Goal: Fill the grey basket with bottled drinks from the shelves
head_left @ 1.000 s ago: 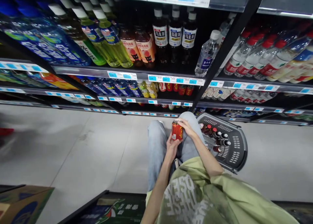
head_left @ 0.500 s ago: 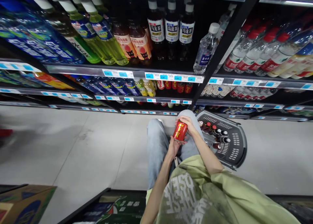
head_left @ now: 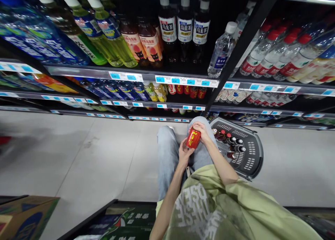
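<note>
A red drink can (head_left: 193, 138) with yellow characters is held between both my hands, in front of my bent knees. My left hand (head_left: 184, 154) grips its lower left side, thumb along the bottom. Around the upper right end, the fingers of my right hand (head_left: 202, 129) are wrapped. The can is tilted, label facing up toward me. To the right of my right knee stands a dark grey shopping basket (head_left: 252, 156) with several bottles (head_left: 231, 140) and a can (head_left: 231, 155) in it.
Drink shelves (head_left: 131, 72) run across in front, filled with bottles and, lower down, red cans (head_left: 193, 92). A cardboard box (head_left: 28, 212) and green cartons (head_left: 131, 224) lie behind me. Pale floor tiles (head_left: 110, 156) extend on both sides.
The can has turned slightly in my hands, so its label characters face up more. My left hand has shifted from under the can to its left side.
</note>
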Action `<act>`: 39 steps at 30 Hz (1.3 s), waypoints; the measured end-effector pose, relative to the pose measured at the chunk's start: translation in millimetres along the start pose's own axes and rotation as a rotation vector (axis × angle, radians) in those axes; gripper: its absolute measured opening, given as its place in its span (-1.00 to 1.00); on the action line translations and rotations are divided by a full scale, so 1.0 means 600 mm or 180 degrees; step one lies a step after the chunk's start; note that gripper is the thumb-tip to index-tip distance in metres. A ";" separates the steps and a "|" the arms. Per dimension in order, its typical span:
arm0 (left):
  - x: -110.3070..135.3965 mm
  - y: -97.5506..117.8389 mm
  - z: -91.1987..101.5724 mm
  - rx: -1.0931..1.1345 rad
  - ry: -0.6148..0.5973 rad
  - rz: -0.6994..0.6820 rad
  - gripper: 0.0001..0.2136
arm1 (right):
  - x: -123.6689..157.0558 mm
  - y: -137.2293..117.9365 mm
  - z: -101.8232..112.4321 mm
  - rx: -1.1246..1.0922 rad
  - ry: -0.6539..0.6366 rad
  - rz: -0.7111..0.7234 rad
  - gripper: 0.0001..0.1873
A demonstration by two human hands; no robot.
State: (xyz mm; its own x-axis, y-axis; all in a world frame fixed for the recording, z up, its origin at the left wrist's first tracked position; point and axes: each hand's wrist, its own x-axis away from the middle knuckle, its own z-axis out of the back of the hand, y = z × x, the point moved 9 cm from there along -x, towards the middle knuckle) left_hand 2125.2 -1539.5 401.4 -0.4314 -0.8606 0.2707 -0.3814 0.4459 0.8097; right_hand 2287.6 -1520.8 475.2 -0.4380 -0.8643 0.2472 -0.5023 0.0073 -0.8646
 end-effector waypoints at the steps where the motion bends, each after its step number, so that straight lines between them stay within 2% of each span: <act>1: 0.000 0.001 0.001 -0.0097 -0.0023 -0.0034 -0.23 | 0.000 0.001 0.000 -0.0057 -0.0019 -0.0001 -0.64; 5: -0.004 -0.004 0.009 -0.0276 -0.0047 -0.0012 -0.21 | 0.000 0.001 -0.006 -0.0236 -0.0149 -0.0025 -0.67; 10: -0.005 -0.012 0.011 0.0046 -0.0059 0.0189 -0.24 | 0.002 -0.007 -0.010 -0.0373 -0.0250 0.0006 -0.73; 15: 0.005 -0.033 -0.018 0.0374 -0.0565 0.0752 -0.35 | 0.003 -0.008 -0.006 -0.0586 -0.0293 0.0008 -0.70; 20: 0.006 -0.041 -0.026 0.0362 -0.0761 0.0890 -0.34 | -0.002 0.004 0.002 -0.0786 -0.0218 -0.0128 -0.66; 24: 0.005 -0.044 -0.024 0.0330 -0.0690 0.0865 -0.36 | -0.005 0.005 0.003 -0.1008 -0.0185 -0.0148 -0.65; 27: 0.004 -0.040 -0.019 0.0276 -0.0500 0.0752 -0.34 | -0.005 0.004 0.003 -0.1046 -0.0186 -0.0148 -0.65; 31: 0.000 -0.005 -0.007 -0.0103 -0.0168 0.0116 -0.27 | -0.007 0.007 0.006 -0.0965 -0.0025 -0.0115 -0.62; 34: -0.001 0.015 -0.009 -0.0528 -0.0178 -0.0178 -0.17 | -0.010 0.010 0.005 -0.0748 0.0077 -0.0053 -0.61; 36: -0.001 0.016 -0.009 -0.0644 -0.0184 -0.0130 -0.15 | -0.010 0.012 0.000 -0.0599 0.0051 -0.0071 -0.62; 39: 0.000 0.002 -0.009 -0.0494 -0.0214 0.0203 -0.19 | -0.011 0.013 -0.005 -0.0521 -0.0016 -0.0117 -0.62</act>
State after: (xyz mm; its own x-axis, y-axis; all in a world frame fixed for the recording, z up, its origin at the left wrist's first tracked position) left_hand 2128.9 -1540.5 405.1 -0.5064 -0.8111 0.2927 -0.2230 0.4511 0.8641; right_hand 2284.2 -1513.6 468.4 -0.4136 -0.8680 0.2750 -0.6329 0.0569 -0.7722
